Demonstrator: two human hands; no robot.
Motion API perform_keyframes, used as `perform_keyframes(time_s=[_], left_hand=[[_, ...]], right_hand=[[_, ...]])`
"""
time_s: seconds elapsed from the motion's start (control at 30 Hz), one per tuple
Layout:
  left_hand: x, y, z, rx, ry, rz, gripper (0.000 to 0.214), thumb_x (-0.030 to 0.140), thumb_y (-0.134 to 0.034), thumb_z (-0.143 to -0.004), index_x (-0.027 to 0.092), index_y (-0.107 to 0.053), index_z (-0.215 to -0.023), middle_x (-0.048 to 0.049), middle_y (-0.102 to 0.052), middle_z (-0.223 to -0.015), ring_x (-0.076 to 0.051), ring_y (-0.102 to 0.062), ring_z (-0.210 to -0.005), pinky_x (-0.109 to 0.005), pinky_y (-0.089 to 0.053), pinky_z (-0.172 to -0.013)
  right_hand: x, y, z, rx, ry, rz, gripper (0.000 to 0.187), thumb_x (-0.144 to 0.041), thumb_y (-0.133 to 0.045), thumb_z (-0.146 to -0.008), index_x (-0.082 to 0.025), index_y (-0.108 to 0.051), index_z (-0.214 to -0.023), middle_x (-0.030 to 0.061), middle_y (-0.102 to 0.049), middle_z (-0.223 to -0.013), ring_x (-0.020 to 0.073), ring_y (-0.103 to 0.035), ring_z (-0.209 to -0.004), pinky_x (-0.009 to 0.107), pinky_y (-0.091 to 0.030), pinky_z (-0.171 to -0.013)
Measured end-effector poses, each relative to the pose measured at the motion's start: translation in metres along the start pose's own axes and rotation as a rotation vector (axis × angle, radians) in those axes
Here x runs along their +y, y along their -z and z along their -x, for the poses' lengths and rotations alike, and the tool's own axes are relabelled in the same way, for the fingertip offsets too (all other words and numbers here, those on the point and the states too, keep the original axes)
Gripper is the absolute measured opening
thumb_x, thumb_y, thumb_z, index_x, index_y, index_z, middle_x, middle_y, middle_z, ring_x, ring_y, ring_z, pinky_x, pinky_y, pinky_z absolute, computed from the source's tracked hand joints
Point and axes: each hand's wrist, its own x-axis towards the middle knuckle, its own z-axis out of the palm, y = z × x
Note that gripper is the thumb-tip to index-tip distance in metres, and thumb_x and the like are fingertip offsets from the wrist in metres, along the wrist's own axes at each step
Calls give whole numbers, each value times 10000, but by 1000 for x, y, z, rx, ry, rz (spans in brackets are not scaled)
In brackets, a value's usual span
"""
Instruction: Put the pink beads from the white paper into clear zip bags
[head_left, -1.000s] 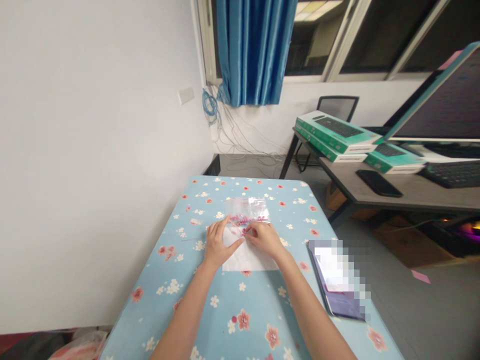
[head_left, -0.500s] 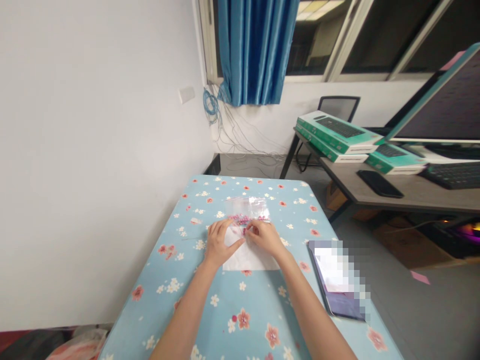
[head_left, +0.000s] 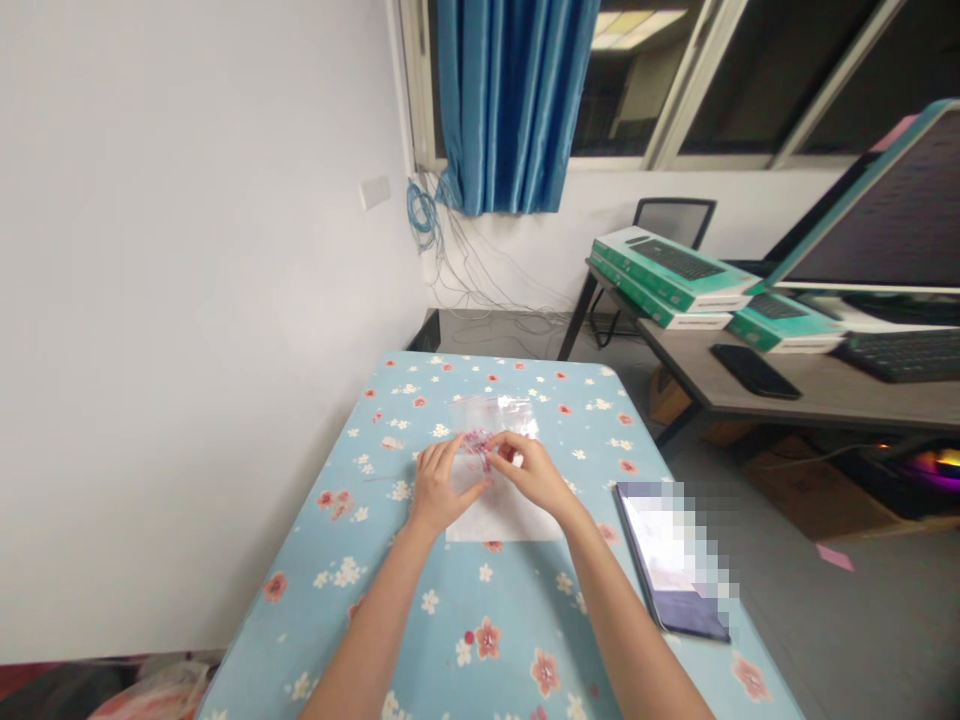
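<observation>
L hand (head_left: 435,488) and R hand (head_left: 536,472) both low over mid table (head_left: 345,620), close tog. L hand is wide: thumb and fingers well apart, curved round the near L side of the pink beads (head_left: 477,438). R hand is narrow: thumb and forefinger tips almost meeting right at the beads; can't tell if a bead is pinched btwn them, tips too small to read. Other R fingers curled.

Beads are btwn the two hands, in a small cluster by the clear bag (head_left: 469,408); can't tell if they're in or on it. Bag lies flat, far side of hands. White sheet (head_left: 495,525) lies nearer, partly under both hands; can't tell if it's joined to the bag. Thin line (head_left: 384,478) on table, just L of L hand, poss. wire, unclear. Small red dot (head_left: 469,637) sits near the front, btwn forearms.

Tablet (head_left: 684,620) lies flat at R edge of table, partly pixelated, well apart from R hand. Table has blue flowered cover.

Further R: desk (head_left: 697,385) w/ green boxes (head_left: 660,275), some stacked, plus black phone (head_left: 756,371), keyboard (head_left: 907,352) and monitor (head_left: 892,215). Back: blue curtain (head_left: 502,110) at window, cables (head_left: 424,215) hanging below/beside it. Pink slip (head_left: 835,557) on floor, R.
</observation>
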Motion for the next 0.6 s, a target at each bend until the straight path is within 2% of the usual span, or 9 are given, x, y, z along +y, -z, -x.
perform_keyframes(time_s=[0.43,0.6], left_hand=[[1,3,-1,-4,-28,51,622,451,-667,-738,197,-470,-1271,-96,-646,-1101,-249,-579,-991,-398,-446,-870],[1,2,-1,12,-31,51,620,456,-673,-734,195,-477,-1261,-97,-648,-1097,-247,-579,-989,-398,-448,-869]], right_hand=[[-1,-11,-1,-42,43,-8,154,-293,-547,-853,-175,-643,-877,-6,-587,-672,131,-537,-628,250,-405,-628],[-1,-8,-1,-32,28,-16,149,-279,-556,-842,-181,-647,-907,-6,-595,-687,129,-536,-633,250,-411,-642]])
